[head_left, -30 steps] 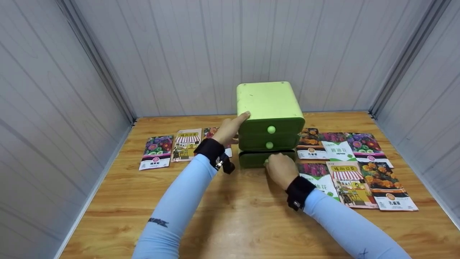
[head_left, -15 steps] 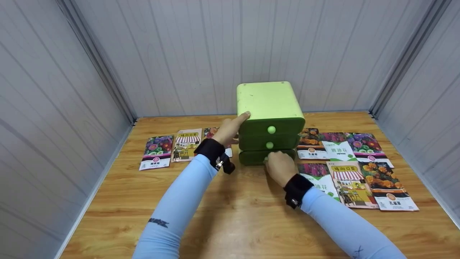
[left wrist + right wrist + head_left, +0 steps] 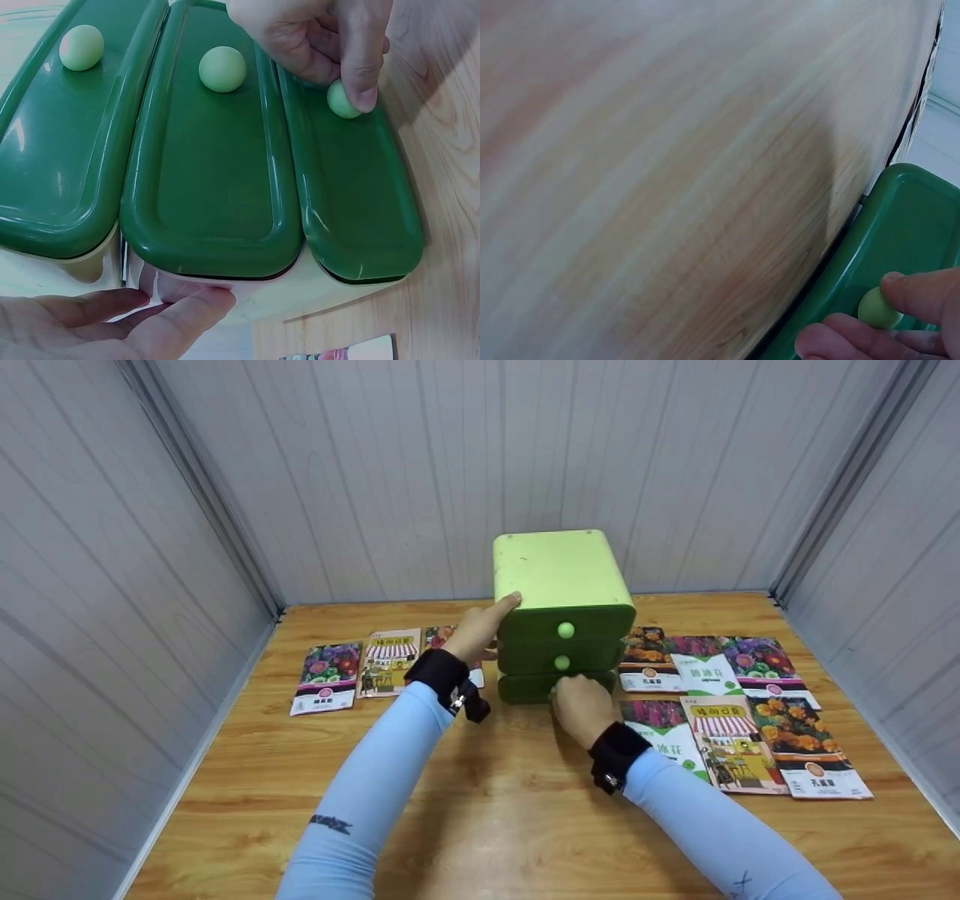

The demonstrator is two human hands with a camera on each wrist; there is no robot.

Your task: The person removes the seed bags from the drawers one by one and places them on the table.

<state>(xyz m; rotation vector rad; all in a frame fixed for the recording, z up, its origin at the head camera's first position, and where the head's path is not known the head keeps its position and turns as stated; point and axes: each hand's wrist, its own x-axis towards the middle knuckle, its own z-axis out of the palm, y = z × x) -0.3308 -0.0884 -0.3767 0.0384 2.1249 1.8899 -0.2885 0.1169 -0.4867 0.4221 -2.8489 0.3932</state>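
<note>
A small light-green cabinet (image 3: 559,570) with three dark-green drawers stands on the table. My left hand (image 3: 478,634) steadies its left side, thumb at the top front edge and fingers extended along the side wall. At the bottom drawer (image 3: 523,690), my right hand (image 3: 585,709) pinches the round green knob (image 3: 876,309) between thumb and fingers. That drawer's front sits in against the cabinet body. In the left wrist view the middle knob (image 3: 223,69) and top knob (image 3: 81,47) are untouched.
Left of the cabinet lie flower seed packets (image 3: 326,679), one partly hidden behind the left hand. Several more packets (image 3: 735,742) lie in two rows to the right, close to the right wrist. Panel walls (image 3: 390,472) enclose the wooden table (image 3: 495,825) at back and sides.
The bottom drawer has slid inward from slightly pulled out to closed, the right hand moving with its knob. My left hand has stayed in place on the cabinet.
</note>
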